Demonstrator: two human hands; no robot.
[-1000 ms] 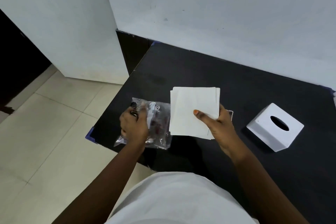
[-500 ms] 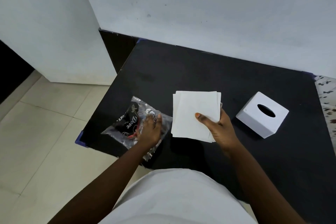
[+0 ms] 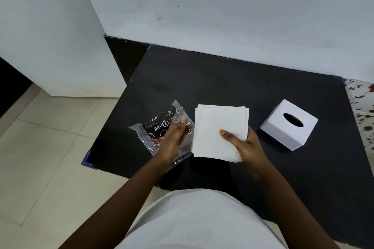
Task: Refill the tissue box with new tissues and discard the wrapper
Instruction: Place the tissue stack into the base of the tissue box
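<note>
A stack of white tissues (image 3: 214, 127) is held just above the black table (image 3: 232, 87), pinched at its right edge by my right hand (image 3: 245, 144), thumb on top. To its left the clear plastic wrapper (image 3: 159, 125) with dark print lies flat on the table. My left hand (image 3: 175, 134) rests on the wrapper with fingers stretched out, pressing it down. The white cube tissue box (image 3: 287, 129) with its oval slot facing up stands to the right, apart from both hands.
The table's left edge and blue-taped corner (image 3: 86, 160) lie close to the wrapper, with beige floor tiles (image 3: 40, 147) beyond. A white wall (image 3: 222, 16) runs behind the table. A floral cloth (image 3: 362, 107) borders the right side.
My left hand went from gripping the wrapper in the air to laying it flat on the table with fingers spread. The tissue stack in my right hand stayed nearly still.
</note>
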